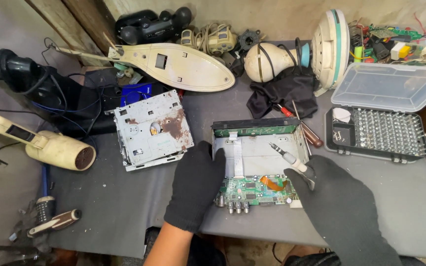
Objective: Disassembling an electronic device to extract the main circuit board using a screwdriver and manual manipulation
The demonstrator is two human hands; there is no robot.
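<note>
Black knit gloves on both hands, low in the centre of the head view, over a grey mat. Left hand (196, 184) laid flat and spread, fingers uncurled, gripping nothing, pressed on the left edge of the opened metal chassis (258, 148), likely to steady it against sliding. Right hand (338, 197) closed round the pale handle of a small screwdriver (284, 155), tip angled up-left over the bare metal floor of the chassis, just above the green circuit board (260, 189) at its near edge, with an orange ribbon cable (272, 183) curling off that board. Chassis itself at centre frame, squarely between the two hands, open side up for access to its inside. Left of it, apart, a rust-stained drive mechanism (151, 130), set aside. At right, an open bit case (375, 133) full of driver bits with its clear lid (393, 86) tipped back, near the working hand for easy reach. Red-handled and brown-handled screwdrivers (309, 130) beside the chassis's right wall. Along the top, a cream racket-shaped casing (183, 66), a black cloth (284, 93), and a white fan head (329, 47). At far left, a cream hair dryer (50, 148).
</note>
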